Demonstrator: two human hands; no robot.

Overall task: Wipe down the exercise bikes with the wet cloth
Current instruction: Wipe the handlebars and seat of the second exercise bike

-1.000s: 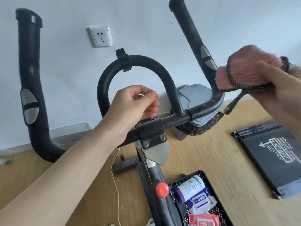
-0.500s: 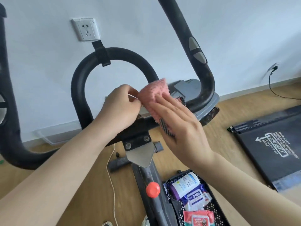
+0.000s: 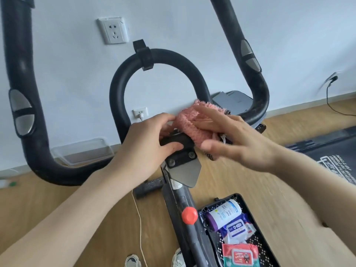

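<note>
The fluffy pink cloth [image 3: 189, 125] lies bunched over the middle of the black padded handlebar [image 3: 154, 60] of the exercise bike, just above the black clamp bracket [image 3: 181, 153] with its two bolts, and a dark patterned edge hangs from its underside. The handlebar loops up in an arch at the centre and curves out into two tall side grips with grey oval sensor pads. The right hand [image 3: 240, 139] lies flat on the cloth with fingers spread and straight, pressing it against the bar; its outline is blurred. The left hand [image 3: 146, 143] is loosely curled, thumb tucked under the clamp and fingertips touching the cloth's left edge. Below, the bike's frame post carries an orange round knob [image 3: 189, 215], and beside it a black perforated basket [image 3: 250, 214] holds a white bottle and packets of wipes. The floor is light wood; a white wall behind has a socket [image 3: 113, 30], and a dark mat [image 3: 327, 151] lies to the right.
</note>
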